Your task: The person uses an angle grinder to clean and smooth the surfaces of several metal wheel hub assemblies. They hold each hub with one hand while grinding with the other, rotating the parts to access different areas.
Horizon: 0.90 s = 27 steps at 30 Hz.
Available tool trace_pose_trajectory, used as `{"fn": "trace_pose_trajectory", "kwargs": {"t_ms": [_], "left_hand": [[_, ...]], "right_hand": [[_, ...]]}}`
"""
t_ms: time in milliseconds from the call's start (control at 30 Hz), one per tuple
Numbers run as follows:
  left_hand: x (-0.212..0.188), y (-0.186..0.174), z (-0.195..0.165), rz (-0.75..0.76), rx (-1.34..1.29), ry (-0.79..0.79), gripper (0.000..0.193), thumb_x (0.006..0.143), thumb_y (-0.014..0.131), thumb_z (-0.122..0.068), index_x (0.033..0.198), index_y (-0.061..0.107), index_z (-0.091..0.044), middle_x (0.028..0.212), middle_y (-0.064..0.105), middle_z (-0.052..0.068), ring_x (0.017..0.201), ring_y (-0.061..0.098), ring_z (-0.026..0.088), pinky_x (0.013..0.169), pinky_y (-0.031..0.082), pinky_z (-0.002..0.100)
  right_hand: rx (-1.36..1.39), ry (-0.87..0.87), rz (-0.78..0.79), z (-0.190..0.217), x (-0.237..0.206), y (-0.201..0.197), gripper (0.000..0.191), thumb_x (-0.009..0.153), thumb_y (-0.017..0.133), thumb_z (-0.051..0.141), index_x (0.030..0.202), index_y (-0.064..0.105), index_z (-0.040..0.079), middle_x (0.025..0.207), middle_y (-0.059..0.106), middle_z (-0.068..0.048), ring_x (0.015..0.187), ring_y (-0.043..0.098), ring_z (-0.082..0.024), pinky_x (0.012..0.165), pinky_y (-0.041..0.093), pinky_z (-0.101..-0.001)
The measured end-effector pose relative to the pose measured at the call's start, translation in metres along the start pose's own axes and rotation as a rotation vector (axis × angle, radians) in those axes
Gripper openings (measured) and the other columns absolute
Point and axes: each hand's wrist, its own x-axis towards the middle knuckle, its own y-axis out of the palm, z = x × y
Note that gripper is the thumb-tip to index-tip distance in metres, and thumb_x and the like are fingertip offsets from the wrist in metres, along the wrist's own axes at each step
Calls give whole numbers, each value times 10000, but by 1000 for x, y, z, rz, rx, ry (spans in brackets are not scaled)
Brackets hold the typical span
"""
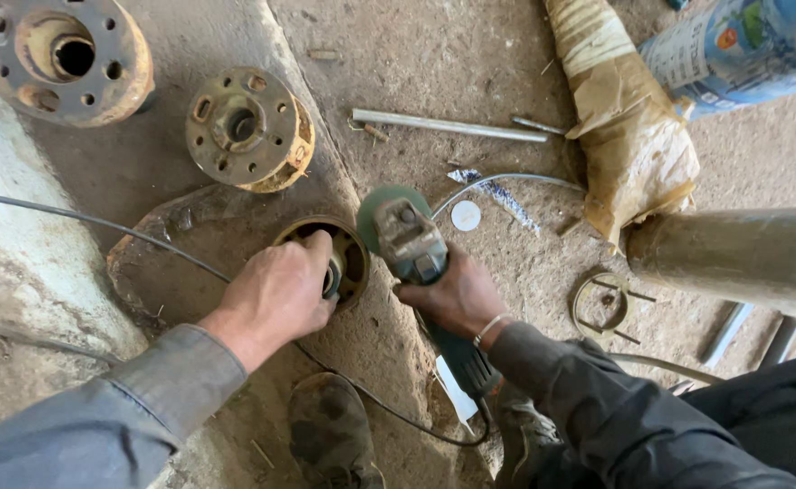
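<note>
Head view: my left hand (276, 294) clamps the round metal housing (348, 258), my right hand (452, 294) grips the angle grinder (411, 240). I'd keep the disc (green guard) shallow at the rim

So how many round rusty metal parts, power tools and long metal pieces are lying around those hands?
Rusty round flanged parts: 3
Angle grinders: 1
Thin metal rods: 1
Large pipes: 1
Total: 6

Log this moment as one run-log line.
left hand: gripping round metal housing | right hand: holding angle grinder | disc beside housing rim | two rusty flanges lie behind
</note>
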Motion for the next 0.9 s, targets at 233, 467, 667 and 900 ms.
{"fn": "trace_pose_trajectory", "kwargs": {"t_ms": [233, 467, 667, 900], "left_hand": [[-7, 7, 13, 56, 255, 236, 791, 840, 805, -351, 1378, 322, -31, 1073, 587, 216, 893, 702, 332, 755, 627, 428], [-5, 10, 5, -100, -49, 46, 625, 873, 809, -339, 1252, 488, 41, 964, 636, 234, 837, 697, 354, 727, 612, 416], [-6, 2, 11, -27, 446, 493, 904, 605, 898, -311, 1321, 443, 3, 1030, 609, 231, 831, 674, 330, 673, 616, 457], [-6, -2, -6, -12, -13, 44, 584, 901, 778, -308, 1333, 509, -22, 974, 659, 220, 899, 697, 333, 819, 602, 453]], "right_hand": [[34, -39, 32, 2, 8, 3, 705, 709, 815, 429, 1219, 599, -7, 1012, 763, -144, 768, 772, -256, 700, 679, -375], [8, -5, 25, 4, 5, 2, 741, 693, 838, 417, 1237, 594, -23, 1031, 763, -158, 795, 770, -265, 760, 669, -377], [-22, -82, -36, 4, 4, 0, 743, 664, 835, 445, 1234, 628, 16, 1059, 776, -158, 864, 786, -263, 843, 632, -374], [-33, -77, -102, 9, 6, -3, 788, 644, 852, 475, 1257, 629, 33, 1076, 765, -178, 894, 768, -285, 862, 607, -389]]}}
